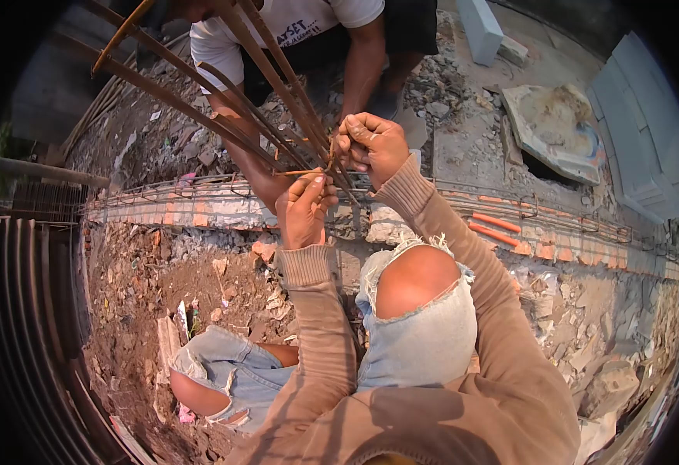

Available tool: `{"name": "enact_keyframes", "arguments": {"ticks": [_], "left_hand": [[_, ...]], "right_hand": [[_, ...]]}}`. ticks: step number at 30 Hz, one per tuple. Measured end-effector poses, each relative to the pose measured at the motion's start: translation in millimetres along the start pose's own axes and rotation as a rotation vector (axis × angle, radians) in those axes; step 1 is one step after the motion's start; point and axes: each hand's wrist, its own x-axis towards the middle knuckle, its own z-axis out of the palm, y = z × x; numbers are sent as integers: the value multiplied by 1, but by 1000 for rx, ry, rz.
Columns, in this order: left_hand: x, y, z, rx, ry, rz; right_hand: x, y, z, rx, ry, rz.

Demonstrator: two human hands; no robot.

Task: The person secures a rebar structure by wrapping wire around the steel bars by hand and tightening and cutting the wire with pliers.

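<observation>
Closed grip of left hand [306, 205] and right hand [379, 146] beside slanting bars [276, 81], held piece too small to tell, red handles [496, 222] on low wall [565, 252] to the right, across from co-worker [300, 27] in white shirt

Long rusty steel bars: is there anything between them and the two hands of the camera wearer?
Nothing visible stands between the left hand or right hand and the long rusty steel bars; both are at their lower part. Another person's bare forearm comes near the left hand, but not visibly between.
</observation>
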Motion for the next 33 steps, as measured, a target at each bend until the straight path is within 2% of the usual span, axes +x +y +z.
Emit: {"name": "enact_keyframes", "arguments": {"ticks": [6,8,9,11,15,19,22,24,25,28,29,31,33], "left_hand": [[2,0,0,-26,-61,-59],[10,-4,-11,-258,-245,-91],[11,1,-12,-258,-246,-92],[14,13,-13,-240,-384,-157],[25,20,-22,-151,-465,-187],[12,31,-11,95,-433,-106],[11,23,-9,268,-310,-34],[16,9,-8,409,-119,-11],[17,5,-6,409,-125,-13],[20,-3,1,26,-62,-53],[24,-4,0,24,-64,-47],[30,-6,-4,-139,-245,-41],[32,-8,-4,-184,-299,-34]], "right_hand": [[-6,0,-1,48,-18,22],[-6,-1,-2,78,-28,37],[-6,0,-3,93,-40,40],[-7,0,-4,107,-55,48],[-8,-1,-2,105,-43,43],[-7,0,-4,102,-42,42],[-6,1,-4,92,-48,42],[-6,-1,-2,67,-29,44],[-8,-2,-1,44,-12,53],[-12,-5,-3,40,-53,83],[-11,-6,-2,37,-59,80],[-14,-5,-2,21,-38,85],[-14,-7,-2,24,-39,92]]}}
